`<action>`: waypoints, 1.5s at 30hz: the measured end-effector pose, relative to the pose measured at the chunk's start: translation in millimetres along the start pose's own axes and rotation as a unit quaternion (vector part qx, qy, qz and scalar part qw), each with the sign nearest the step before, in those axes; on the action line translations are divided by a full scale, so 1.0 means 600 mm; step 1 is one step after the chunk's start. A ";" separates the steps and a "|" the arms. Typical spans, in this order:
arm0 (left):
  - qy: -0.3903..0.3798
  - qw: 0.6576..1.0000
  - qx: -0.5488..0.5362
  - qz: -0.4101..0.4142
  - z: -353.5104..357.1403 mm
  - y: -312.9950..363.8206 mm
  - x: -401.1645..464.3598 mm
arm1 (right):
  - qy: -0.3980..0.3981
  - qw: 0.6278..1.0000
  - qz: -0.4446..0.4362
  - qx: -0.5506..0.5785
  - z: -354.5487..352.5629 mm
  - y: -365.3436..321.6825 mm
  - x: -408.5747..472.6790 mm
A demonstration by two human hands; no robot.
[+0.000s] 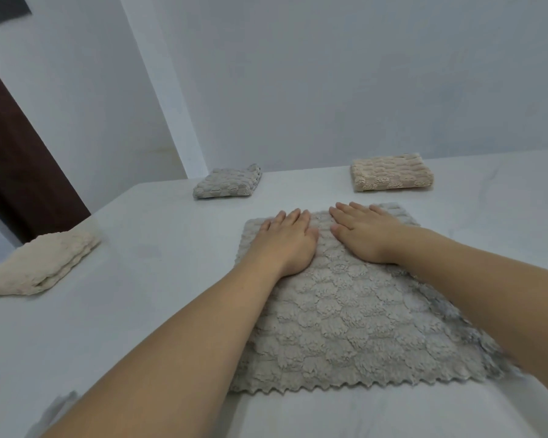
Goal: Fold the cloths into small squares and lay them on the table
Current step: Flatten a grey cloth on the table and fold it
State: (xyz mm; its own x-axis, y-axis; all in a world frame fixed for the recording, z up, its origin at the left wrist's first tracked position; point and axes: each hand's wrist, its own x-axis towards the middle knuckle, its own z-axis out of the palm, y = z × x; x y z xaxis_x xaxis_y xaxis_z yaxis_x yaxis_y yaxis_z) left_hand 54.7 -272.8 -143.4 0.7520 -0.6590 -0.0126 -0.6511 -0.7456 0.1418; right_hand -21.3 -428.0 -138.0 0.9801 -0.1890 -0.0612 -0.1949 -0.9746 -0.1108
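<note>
Spread flat on the white table (pixel 146 311), the large grey cloth (pixel 345 317) lies straight ahead of the person, its zigzag near edge towards the camera and its far edge under the fingertips. Its fluffy, scale-patterned surface looks like a single layer, though the right side shows a darker fringe where the forearm crosses it.

Both hands lie palm down on the far half of this cloth. The left hand (pixel 290 240) has its fingers straight and close together, pointing away from the person, the thumb lying along the inner side. The right hand (pixel 366 233) is likewise flat, fingers straight and slightly fanned, angled a little to the left so that its thumb comes near the left thumb; a narrow strip of cloth shows between the two hands. Neither hand curls round or pinches anything: they press or rest on the fabric with flat palms. Both bare forearms reach in from the lower corners of the view and converge on the cloth.

Farther out, three folded cloths sit on the table, well apart from one another: a small grey folded cloth (pixel 227 184) at the far left edge, a beige folded cloth (pixel 391 172) at the far right against the wall (pixel 329 90), and a cream folded cloth (pixel 41 263) near the left edge. A dark brown door (pixel 19 159) stands beyond the table on the left.
</note>
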 end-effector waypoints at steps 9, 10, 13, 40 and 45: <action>-0.016 0.997 -0.011 -0.069 -0.016 -0.115 -0.041 | -0.011 0.998 0.058 0.000 -0.007 0.071 -0.044; -0.017 0.997 -0.008 -0.068 -0.016 -0.117 -0.044 | -0.014 0.998 0.063 0.003 -0.007 0.075 -0.046; -0.030 0.995 0.043 -0.080 -0.026 -0.110 -0.047 | -0.027 0.996 0.079 -0.010 -0.010 0.075 -0.047; -0.023 0.992 0.046 -0.117 -0.025 -0.065 -0.139 | -0.024 0.994 0.100 -0.033 -0.010 0.055 -0.149; 0.037 0.999 0.004 -0.034 -0.023 0.037 -0.176 | 0.031 0.999 0.045 0.003 -0.024 -0.013 -0.171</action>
State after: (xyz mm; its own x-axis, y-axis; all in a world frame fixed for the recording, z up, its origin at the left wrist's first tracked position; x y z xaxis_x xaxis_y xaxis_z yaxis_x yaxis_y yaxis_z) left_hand -37.8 -218.4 -125.5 0.7996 -0.5983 0.0521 -0.5992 -0.7892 0.1344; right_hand -119.9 -403.0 -116.8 0.9593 -0.2822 -0.0092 -0.2814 -0.9528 -0.1137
